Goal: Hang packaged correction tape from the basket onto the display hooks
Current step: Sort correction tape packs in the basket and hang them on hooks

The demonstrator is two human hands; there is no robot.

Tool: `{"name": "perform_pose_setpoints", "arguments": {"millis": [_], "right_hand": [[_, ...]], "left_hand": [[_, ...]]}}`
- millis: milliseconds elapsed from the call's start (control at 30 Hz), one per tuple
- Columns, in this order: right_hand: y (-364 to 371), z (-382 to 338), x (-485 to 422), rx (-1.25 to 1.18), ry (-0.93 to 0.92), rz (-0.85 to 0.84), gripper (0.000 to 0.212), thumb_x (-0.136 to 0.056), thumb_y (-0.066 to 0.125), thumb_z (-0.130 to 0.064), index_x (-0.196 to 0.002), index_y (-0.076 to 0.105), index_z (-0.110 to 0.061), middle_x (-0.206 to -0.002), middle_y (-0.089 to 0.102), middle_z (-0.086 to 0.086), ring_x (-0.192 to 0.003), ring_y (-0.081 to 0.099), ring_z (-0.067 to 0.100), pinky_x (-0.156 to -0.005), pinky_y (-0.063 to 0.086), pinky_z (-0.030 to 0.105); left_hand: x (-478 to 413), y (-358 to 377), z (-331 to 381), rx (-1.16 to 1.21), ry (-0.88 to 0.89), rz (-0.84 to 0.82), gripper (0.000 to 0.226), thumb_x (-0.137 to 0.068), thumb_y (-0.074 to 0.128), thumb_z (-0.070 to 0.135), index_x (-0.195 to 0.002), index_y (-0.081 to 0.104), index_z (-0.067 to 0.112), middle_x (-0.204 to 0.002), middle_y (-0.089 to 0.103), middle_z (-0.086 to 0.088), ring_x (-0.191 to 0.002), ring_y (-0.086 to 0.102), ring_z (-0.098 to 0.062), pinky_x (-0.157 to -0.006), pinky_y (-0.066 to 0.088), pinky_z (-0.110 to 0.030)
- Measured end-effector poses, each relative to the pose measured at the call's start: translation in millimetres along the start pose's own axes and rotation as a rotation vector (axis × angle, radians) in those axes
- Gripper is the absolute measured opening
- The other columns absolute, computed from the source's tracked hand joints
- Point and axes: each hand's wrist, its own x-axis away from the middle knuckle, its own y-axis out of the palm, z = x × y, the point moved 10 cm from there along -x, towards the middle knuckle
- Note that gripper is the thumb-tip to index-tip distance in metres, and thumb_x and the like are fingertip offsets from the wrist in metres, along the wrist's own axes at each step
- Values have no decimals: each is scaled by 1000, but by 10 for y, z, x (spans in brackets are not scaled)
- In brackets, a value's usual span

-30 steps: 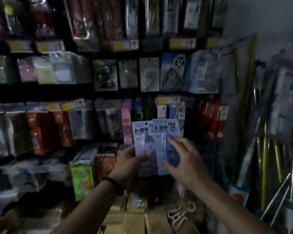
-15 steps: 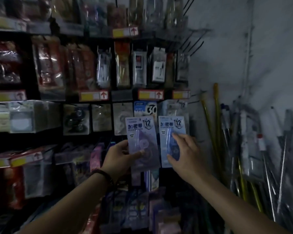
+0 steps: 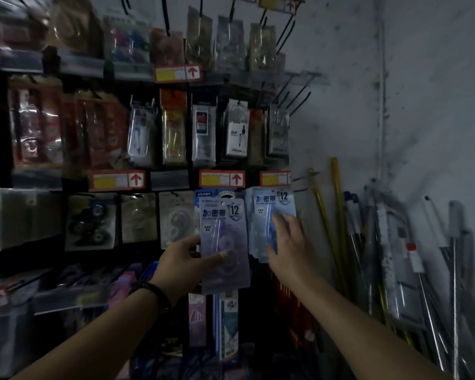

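My left hand (image 3: 188, 260) pinches a purple correction tape pack (image 3: 225, 242) marked "12", held upright in front of the display. My right hand (image 3: 291, 242) lies with its fingers against a pale blue correction tape pack (image 3: 269, 212), which sits at the front of a stack of like packs at the right end of the hook row, just under a price label (image 3: 274, 178). Whether that pack hangs on a hook I cannot tell. The basket is out of view.
Hooks with packaged stationery fill the display wall (image 3: 121, 133); bare black hooks (image 3: 294, 102) stick out at upper right. Yellow poles (image 3: 327, 229) and metal rods (image 3: 422, 270) lean against the grey wall on the right. Lower shelves hold more packs.
Both hands rose along the display with their packs. The right hand carried the blue pack up and right to the stack under the price label; the view tilted upward.
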Motion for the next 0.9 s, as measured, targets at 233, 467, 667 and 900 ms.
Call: {"name": "perform_pose_setpoints", "arguments": {"millis": [233,467,667,900], "right_hand": [[49,51,-124,-4,-23,-7,79,-101,61,-38,-164,15,-25,-158,24,0,-135,44,26,-96,55,40],[14,87,-203,-14,-18,8,80,-97,61,-42,-163,18,-29,-151,28,-4,-133,44,22,-94,56,40],[139,82,-242,36,0,-63,79,-97,62,-35,-162,18,-27,-151,29,1,-137,36,24,-101,52,39],[324,58,-437,137,-2,-140,68,-96,65,-19,-156,32,-20,-147,41,9,-134,42,30,-98,53,43]], "left_hand": [[-87,60,-17,-13,-32,-4,29,-82,91,27,-109,79,29,-92,84,-4,-84,82,-25,-76,68,-52],[-130,105,-66,-16,-43,-20,28,-83,90,26,-109,78,27,-96,83,-4,-86,82,-26,-74,68,-53],[-157,131,-115,-9,-50,-25,30,-83,89,25,-111,77,27,-96,83,-3,-86,82,-25,-74,68,-53],[-218,162,-150,-19,-53,-17,27,-84,89,26,-109,78,28,-95,84,0,-86,82,-23,-76,68,-53]]}}
